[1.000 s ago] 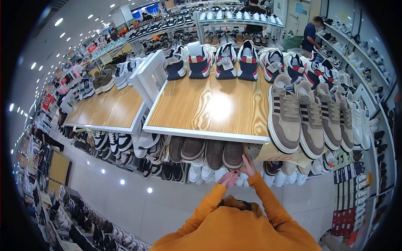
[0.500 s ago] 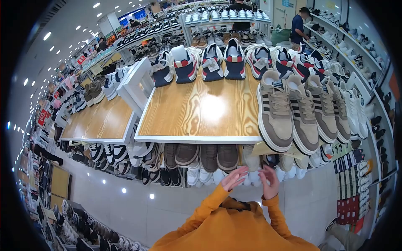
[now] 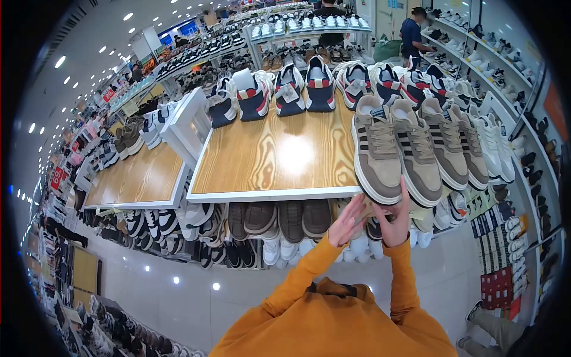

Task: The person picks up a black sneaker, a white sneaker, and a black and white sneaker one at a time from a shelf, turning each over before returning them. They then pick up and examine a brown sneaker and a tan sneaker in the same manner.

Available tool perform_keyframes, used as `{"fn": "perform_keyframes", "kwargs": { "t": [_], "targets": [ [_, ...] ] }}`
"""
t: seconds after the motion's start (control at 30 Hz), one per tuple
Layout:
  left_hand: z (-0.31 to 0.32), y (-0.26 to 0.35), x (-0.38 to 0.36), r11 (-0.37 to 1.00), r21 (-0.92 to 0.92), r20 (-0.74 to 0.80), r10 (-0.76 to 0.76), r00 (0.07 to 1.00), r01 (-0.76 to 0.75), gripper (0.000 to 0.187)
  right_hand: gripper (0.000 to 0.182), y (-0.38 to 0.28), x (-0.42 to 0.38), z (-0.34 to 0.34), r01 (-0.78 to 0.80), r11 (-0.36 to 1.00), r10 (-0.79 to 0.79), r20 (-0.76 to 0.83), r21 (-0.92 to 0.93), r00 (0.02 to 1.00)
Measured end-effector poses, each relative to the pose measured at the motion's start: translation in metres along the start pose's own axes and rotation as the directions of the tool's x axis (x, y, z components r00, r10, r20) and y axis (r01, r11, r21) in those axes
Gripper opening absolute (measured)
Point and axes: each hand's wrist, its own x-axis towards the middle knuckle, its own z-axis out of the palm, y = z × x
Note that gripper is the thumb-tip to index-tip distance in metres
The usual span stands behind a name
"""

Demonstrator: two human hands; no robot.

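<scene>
Orange-sleeved arms are reaching up toward the front edge of the wood-grain surface (image 3: 279,160). Left hand (image 3: 347,221) is hovering open, fingers spread, just below the white rim. Right hand (image 3: 394,221) is also raised open, fingertips touching the sole of the nearest beige striped sneaker (image 3: 376,150), which is overhanging the edge, presumably for display. Matching sneakers are lining up beside it; brown shoes (image 3: 279,219) are sitting on the shelf beneath.
</scene>
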Motion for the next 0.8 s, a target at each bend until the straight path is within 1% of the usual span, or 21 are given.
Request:
{"fn": "perform_keyframes", "kwargs": {
  "t": [0.07,0.17,0.27,0.37,0.47,0.5,0.6,0.63,0.67,0.73,0.77,0.8],
  "targets": [
    [0.000,0.000,0.004,1.000,0.013,-0.010,0.006,1.000,-0.006,0.080,0.074,0.000,0.008,-0.002,0.027,1.000,-0.027,0.042,-0.006,0.999],
    [0.002,0.002,0.006,1.000,0.007,-0.045,-0.009,0.999,0.009,0.079,0.072,-0.012,0.014,-0.001,-0.019,1.000,0.018,0.070,0.013,0.997],
    [0.008,0.010,0.006,1.000,0.009,-0.085,0.006,0.996,-0.006,0.078,0.067,-0.002,0.016,-0.001,-0.008,1.000,0.008,0.061,0.014,0.998],
    [0.007,0.012,0.007,0.999,0.007,-0.126,0.046,0.991,-0.045,0.078,0.062,-0.011,0.021,0.006,0.153,0.982,-0.147,0.059,-0.114,0.987],
    [0.012,0.017,0.005,0.996,0.018,-0.162,0.087,0.983,-0.085,0.080,0.061,-0.030,0.022,0.011,0.135,0.978,-0.125,0.072,-0.158,0.990],
    [0.016,0.019,0.002,0.995,0.035,-0.177,0.100,0.979,-0.096,0.080,0.062,-0.035,0.020,0.011,0.207,0.946,-0.200,0.055,-0.250,0.978],
    [0.029,0.020,-0.006,0.987,-0.136,-0.378,0.031,0.925,-0.088,0.064,0.062,-0.054,0.001,0.007,0.188,0.960,-0.169,0.109,-0.205,0.980],
    [0.028,0.018,-0.010,0.990,-0.118,-0.334,0.035,0.942,-0.078,0.061,0.062,-0.058,-0.008,0.003,0.093,0.989,-0.075,0.158,-0.111,0.985],
    [0.024,0.016,-0.016,0.993,-0.099,-0.289,0.037,0.957,-0.068,0.058,0.063,-0.060,-0.017,0.001,0.099,0.990,-0.078,0.198,-0.100,0.977],
    [0.045,0.022,-0.027,0.996,-0.067,-0.308,0.038,0.951,-0.062,0.053,0.064,-0.065,-0.037,-0.007,0.101,0.992,-0.076,0.271,-0.076,0.959],
    [0.068,0.026,-0.035,0.997,-0.051,-0.371,0.041,0.928,-0.065,0.051,0.066,-0.067,-0.046,-0.013,0.131,0.981,-0.081,0.311,-0.145,0.947],
    [0.086,0.031,-0.041,0.997,-0.032,-0.431,0.049,0.901,-0.069,0.049,0.066,-0.071,-0.053,-0.019,0.135,0.983,-0.089,0.332,-0.120,0.939]
  ]
}}
